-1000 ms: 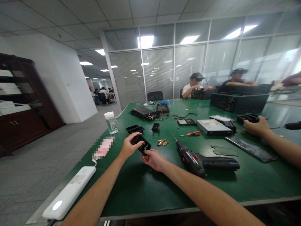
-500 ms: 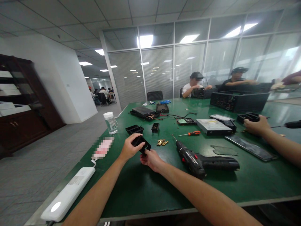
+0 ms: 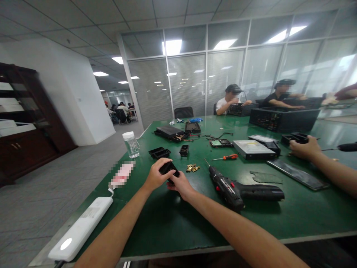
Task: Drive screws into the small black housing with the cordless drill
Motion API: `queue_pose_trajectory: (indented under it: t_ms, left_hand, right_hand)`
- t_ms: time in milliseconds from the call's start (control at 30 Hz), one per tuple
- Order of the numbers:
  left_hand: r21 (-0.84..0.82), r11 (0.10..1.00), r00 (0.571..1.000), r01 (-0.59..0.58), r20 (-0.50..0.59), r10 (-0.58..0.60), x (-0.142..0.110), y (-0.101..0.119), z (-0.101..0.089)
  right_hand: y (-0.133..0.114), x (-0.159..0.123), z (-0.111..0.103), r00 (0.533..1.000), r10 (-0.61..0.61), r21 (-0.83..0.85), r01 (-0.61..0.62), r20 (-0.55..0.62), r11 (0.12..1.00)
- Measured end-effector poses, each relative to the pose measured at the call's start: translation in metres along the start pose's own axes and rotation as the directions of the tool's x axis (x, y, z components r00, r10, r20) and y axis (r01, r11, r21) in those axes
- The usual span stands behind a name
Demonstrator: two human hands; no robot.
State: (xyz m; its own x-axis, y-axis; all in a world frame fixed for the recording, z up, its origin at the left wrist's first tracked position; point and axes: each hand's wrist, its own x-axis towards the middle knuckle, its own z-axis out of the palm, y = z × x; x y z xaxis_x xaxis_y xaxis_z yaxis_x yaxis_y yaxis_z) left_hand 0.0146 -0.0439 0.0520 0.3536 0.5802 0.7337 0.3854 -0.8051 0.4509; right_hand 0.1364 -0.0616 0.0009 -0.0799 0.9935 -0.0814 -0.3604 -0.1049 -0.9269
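Note:
A small black plastic box-like part (image 3: 169, 168) is held between both my hands just above the green table (image 3: 156, 230). My left hand (image 3: 158, 174) wraps its left side, thumb across the front. Gripping the lower right corner, my right hand (image 3: 180, 185) has its fingers partly hidden beneath the part. Close by on the table lie a heap of brass-coloured pieces (image 3: 192, 168), a double black tray (image 3: 159, 153) and a small black box (image 3: 184, 150). To the right rests a black cordless drill (image 3: 230, 188), its bit pointing away from me.
An orange-handled screwdriver (image 3: 230, 157), a silver drive (image 3: 253, 149) and a dark flat panel (image 3: 297, 175) lie to the right. A co-worker's hand (image 3: 305, 147) holds a black part there. On the left stand a clear bottle (image 3: 131, 145) and a white power strip (image 3: 83, 229).
The black part has turned slightly in my hands and moved a little to the right. My right hand has closed in further on its lower corner.

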Motion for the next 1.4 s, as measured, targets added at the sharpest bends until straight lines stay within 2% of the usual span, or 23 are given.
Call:
queue_pose_trajectory:
  t_ms: [133,300,533,600,667,733,767,800,833,867,900,933,967,1033,1133,1267,1400]
  left_hand:
    - [0.005,1.000,1.000,-0.025,0.000,0.025,0.002,0.004,0.006]
    - [-0.003,1.000,0.999,0.011,-0.036,-0.011,0.003,0.003,0.011]
    - [-0.011,0.999,0.999,0.036,-0.013,-0.036,0.000,0.005,0.014]
    - [-0.017,0.998,0.998,0.055,-0.011,-0.055,0.000,0.003,0.013]
    - [-0.027,0.996,0.996,0.086,-0.032,-0.087,0.001,-0.001,0.009]
    - [-0.047,0.989,0.985,0.141,-0.099,-0.145,0.002,-0.010,0.004]
    - [-0.071,0.983,0.975,0.167,-0.139,-0.175,0.002,-0.014,0.000]
    - [-0.101,0.977,0.964,0.186,-0.176,-0.201,0.002,-0.019,-0.004]
    - [-0.133,0.970,0.953,0.205,-0.198,-0.229,0.002,-0.023,-0.008]
    - [-0.160,0.962,0.945,0.223,-0.208,-0.254,0.002,-0.027,-0.011]
    - [-0.178,0.956,0.940,0.232,-0.210,-0.267,0.001,-0.029,-0.014]
    - [-0.186,0.956,0.941,0.229,-0.207,-0.266,0.001,-0.031,-0.016]
    - [-0.186,0.956,0.946,0.226,-0.194,-0.261,0.001,-0.031,-0.017]
    - [-0.174,0.962,0.959,0.211,-0.156,-0.238,0.000,-0.030,-0.016]
    - [-0.141,0.974,0.976,0.179,-0.098,-0.194,-0.001,-0.027,-0.011]
    - [-0.118,0.980,0.980,0.163,-0.093,-0.174,-0.002,-0.026,-0.005]
    - [-0.129,0.975,0.974,0.180,-0.119,-0.195,-0.002,-0.027,-0.003]
  right_hand:
    - [0.002,0.005,-0.002,1.000,-0.012,-0.076,0.011,-0.015,0.997]
    - [0.006,0.010,-0.002,0.992,-0.070,-0.147,0.053,-0.109,0.988]
    - [0.013,0.017,-0.007,0.984,-0.105,-0.233,0.069,-0.143,0.970]
    - [0.010,0.015,-0.008,0.989,-0.092,-0.245,0.062,-0.116,0.968]
    - [0.004,0.008,-0.011,0.997,-0.068,-0.257,0.058,-0.032,0.965]
    - [-0.006,-0.001,-0.018,0.992,-0.120,-0.314,0.129,0.049,0.941]
    - [-0.011,-0.007,-0.022,0.973,-0.214,-0.414,0.231,0.089,0.880]
    - [-0.016,-0.012,-0.027,0.929,-0.339,-0.551,0.363,0.150,0.751]
    - [-0.022,-0.017,-0.031,0.855,-0.453,-0.675,0.491,0.252,0.551]
    - [-0.026,-0.021,-0.034,0.784,-0.482,-0.751,0.575,0.391,0.325]
    - [-0.030,-0.025,-0.037,0.736,-0.426,-0.771,0.624,0.526,0.126]
    - [-0.033,-0.027,-0.037,0.718,-0.341,-0.767,0.642,0.607,-0.012]
    - [-0.035,-0.029,-0.036,0.725,-0.274,-0.768,0.633,0.631,-0.093]
    - [-0.036,-0.031,-0.031,0.742,-0.151,-0.755,0.622,0.653,-0.205]
    - [-0.034,-0.031,-0.021,0.772,-0.067,-0.753,0.591,0.632,-0.289]
    - [-0.034,-0.032,-0.015,0.796,-0.048,-0.758,0.553,0.603,-0.346]
    - [-0.038,-0.032,-0.014,0.782,-0.050,-0.743,0.567,0.621,-0.356]
